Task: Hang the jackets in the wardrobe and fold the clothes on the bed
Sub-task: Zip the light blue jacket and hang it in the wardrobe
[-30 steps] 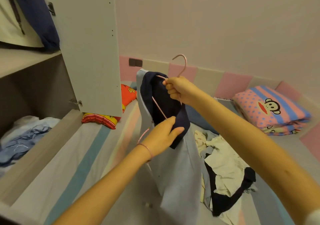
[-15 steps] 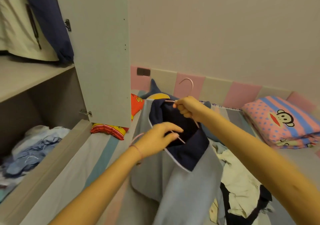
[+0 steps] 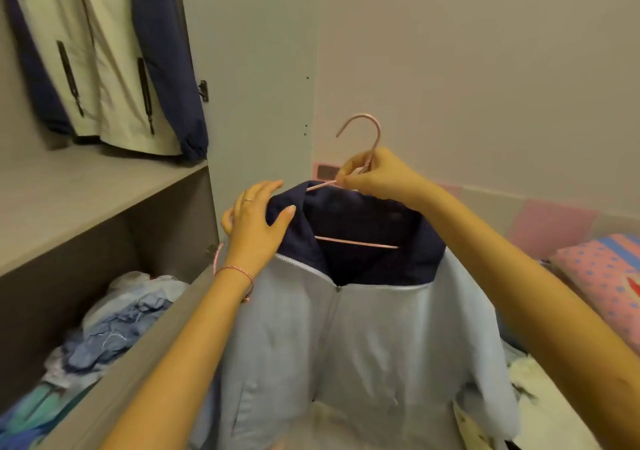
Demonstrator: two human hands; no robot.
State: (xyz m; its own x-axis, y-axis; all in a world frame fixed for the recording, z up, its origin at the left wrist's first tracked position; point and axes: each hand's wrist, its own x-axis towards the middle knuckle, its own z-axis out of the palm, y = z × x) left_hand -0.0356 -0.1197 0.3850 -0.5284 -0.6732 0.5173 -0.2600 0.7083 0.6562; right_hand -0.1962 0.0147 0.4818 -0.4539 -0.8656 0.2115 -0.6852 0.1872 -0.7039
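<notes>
While one cream jacket (image 3: 104, 58) already hangs in the wardrobe (image 3: 104, 190), your blue jacket (image 3: 363, 339) is on its hanger (image 3: 360, 127) just outside it. Your right hand (image 3: 377, 176) has a grip pinching the hanger neck, and your left hand (image 3: 256, 221) is spread on the collar. Hanging it up and all the folding look left.

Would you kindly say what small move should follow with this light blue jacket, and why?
Probably carry the light blue navy-lined jacket left toward the wardrobe: it already sits on the thin pink hanger, right hand pinching its neck, left hand resting on the shoulder.
</notes>
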